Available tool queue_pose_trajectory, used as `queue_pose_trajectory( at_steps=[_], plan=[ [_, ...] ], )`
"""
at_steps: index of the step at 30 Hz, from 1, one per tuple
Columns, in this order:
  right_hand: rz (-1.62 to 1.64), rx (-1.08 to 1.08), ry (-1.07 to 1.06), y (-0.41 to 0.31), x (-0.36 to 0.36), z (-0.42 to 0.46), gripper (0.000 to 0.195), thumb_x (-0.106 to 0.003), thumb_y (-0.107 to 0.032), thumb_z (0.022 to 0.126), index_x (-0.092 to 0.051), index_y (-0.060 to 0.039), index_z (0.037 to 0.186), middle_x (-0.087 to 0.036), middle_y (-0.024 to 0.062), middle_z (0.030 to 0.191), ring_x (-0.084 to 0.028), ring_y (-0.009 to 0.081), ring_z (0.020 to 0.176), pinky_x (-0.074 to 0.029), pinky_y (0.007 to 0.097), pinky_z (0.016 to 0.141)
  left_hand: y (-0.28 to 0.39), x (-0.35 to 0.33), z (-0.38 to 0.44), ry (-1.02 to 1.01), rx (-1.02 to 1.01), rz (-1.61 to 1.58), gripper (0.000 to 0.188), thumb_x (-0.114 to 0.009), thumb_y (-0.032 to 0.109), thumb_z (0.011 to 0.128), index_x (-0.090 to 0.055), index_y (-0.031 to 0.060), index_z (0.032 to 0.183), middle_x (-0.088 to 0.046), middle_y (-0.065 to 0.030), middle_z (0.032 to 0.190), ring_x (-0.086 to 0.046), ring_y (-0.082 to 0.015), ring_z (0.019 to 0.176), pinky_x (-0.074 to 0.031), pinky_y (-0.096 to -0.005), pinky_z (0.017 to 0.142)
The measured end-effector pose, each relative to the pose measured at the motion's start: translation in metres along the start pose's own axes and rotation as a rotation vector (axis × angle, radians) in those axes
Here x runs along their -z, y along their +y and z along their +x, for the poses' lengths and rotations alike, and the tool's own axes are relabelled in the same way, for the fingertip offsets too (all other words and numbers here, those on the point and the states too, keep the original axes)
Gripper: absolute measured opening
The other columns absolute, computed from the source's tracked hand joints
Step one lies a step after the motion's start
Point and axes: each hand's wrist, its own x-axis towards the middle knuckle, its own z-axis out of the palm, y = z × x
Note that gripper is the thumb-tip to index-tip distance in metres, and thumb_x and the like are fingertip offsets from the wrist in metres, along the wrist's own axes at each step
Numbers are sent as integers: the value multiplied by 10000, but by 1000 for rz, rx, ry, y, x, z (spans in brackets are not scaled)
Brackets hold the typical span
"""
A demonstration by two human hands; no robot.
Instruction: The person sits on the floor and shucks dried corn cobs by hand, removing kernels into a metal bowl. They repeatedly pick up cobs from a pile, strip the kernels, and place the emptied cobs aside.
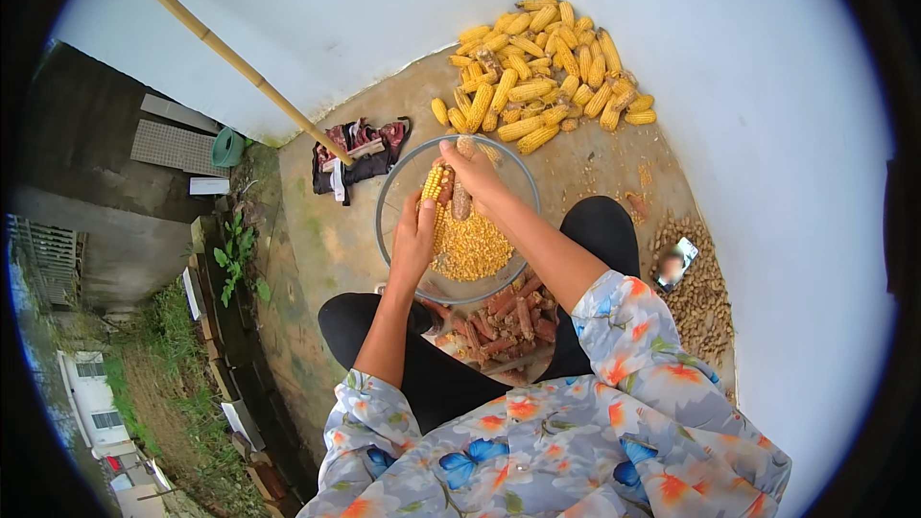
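Note:
My left hand [411, 241] grips an ear of yellow corn [433, 183]. Part of that ear is stripped to the reddish cob; yellow kernels line its left side. In my right hand [473, 176] is a pale brown bare cob [461, 201], held close against the ear. The fingers hide where the two may touch. Both hands are above a round basin with a grey rim [531, 176]. Loose corn kernels [471, 248] are heaped inside it. Between my legs lies a pile of reddish shelled cobs [496, 331].
Whole corn ears [532, 79] are heaped in the wall corner. A bamboo pole [230, 65] slants down to a dark patterned cloth item [367, 147]. To the right, a phone [686, 253] rests on spread peanuts [709, 313]. A brick ledge [230, 367] edges the floor at left.

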Motion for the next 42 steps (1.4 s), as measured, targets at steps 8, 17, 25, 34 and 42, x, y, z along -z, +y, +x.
queue_pose_trajectory(
  at_steps=[8, 17, 25, 34, 42],
  plan=[
    [132, -291, -185, -24, 4, -5, 416, -521, -456, 913, -587, -47, 953, -607, 73, 870, -604, 155, 791, -525, 314, 690, 20, 5, -4, -86, 199, -52, 401, -416, 330, 968, -421, 42, 1247, -606, -231, 999, -603, -305, 958, -443, -389, 827],
    [303, -288, -286, -25, 4, -6, 410, -498, -449, 925, -557, -44, 901, -648, 148, 900, -645, 219, 811, -551, 351, 690, -4, 4, 1, -77, 6, -157, 446, -426, 344, 968, -426, 21, 1275, -574, -204, 1100, -550, -248, 1038, -405, -346, 899],
    [299, -258, -232, -17, 2, -6, 390, -511, -422, 926, -553, -34, 923, -650, 137, 877, -648, 219, 800, -555, 336, 675, -8, 12, -1, -160, 343, -598, 483, -441, 371, 963, -434, 12, 1286, -551, -122, 1155, -527, -207, 1042, -395, -308, 910],
    [240, -380, -183, -37, 2, -16, 440, -492, -485, 919, -553, -64, 1031, -554, 48, 987, -576, 203, 903, -518, 416, 754, -10, 15, 0, 42, -92, -24, 469, -509, 336, 930, -431, 31, 1278, -557, -184, 1120, -582, -307, 971, -450, -369, 818],
    [233, -295, -252, -25, 0, -11, 409, -511, -429, 926, -588, -27, 940, -648, 129, 875, -632, 201, 776, -534, 323, 685, 3, 5, -10, 80, -304, 456, 530, -587, 311, 875, -392, 55, 1297, -507, -177, 953, -591, -367, 760, -476, -427, 597]
  ],
)
